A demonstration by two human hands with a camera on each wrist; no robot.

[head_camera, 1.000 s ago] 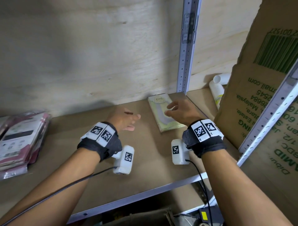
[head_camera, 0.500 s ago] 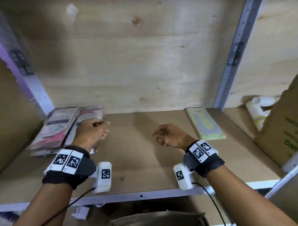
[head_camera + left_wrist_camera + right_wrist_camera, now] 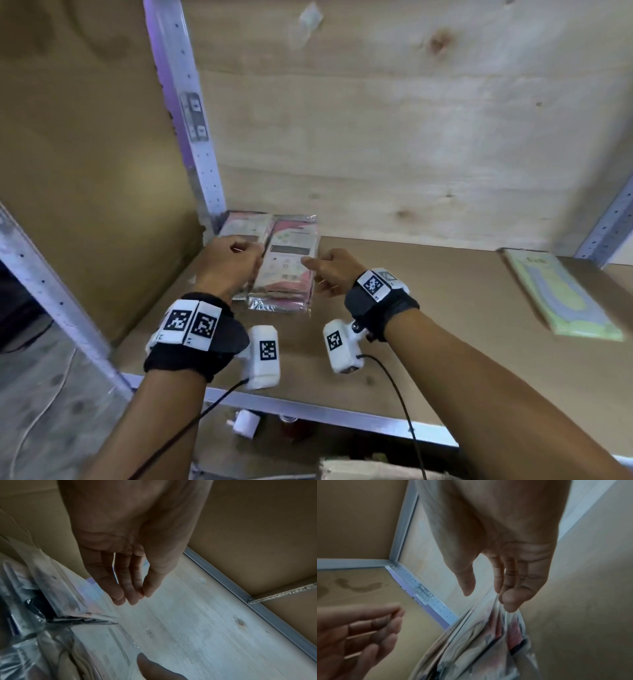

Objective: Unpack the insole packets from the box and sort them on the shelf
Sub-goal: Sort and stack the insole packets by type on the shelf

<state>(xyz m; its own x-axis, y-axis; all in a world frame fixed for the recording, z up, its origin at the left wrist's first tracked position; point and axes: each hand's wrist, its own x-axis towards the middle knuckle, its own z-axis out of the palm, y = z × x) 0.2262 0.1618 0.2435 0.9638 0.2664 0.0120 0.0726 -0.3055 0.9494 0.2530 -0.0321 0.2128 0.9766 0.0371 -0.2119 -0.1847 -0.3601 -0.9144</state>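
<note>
A stack of pink insole packets (image 3: 291, 260) in clear plastic lies at the back left of the shelf board (image 3: 445, 325). My left hand (image 3: 246, 250) hovers over the stack's left half with relaxed fingers and holds nothing; the left wrist view shows this left hand (image 3: 133, 595) empty above the packets (image 3: 51, 601). My right hand (image 3: 310, 263) is at the stack's right edge. In the right wrist view its fingertips (image 3: 508, 601) touch the plastic edge of the packets (image 3: 479, 642), thumb apart. A pale green insole packet (image 3: 561, 294) lies alone at the right.
A perforated steel upright (image 3: 191, 120) and a brown side panel (image 3: 85, 171) close off the left. A plywood back wall (image 3: 411, 137) stands behind. The metal front rail (image 3: 342, 414) edges the shelf, with a small white item (image 3: 245, 423) below it.
Both hands have moved left, away from the green packet, to the pink stack. The head view has swung left with them, and the right hand now touches the stack's edge.
</note>
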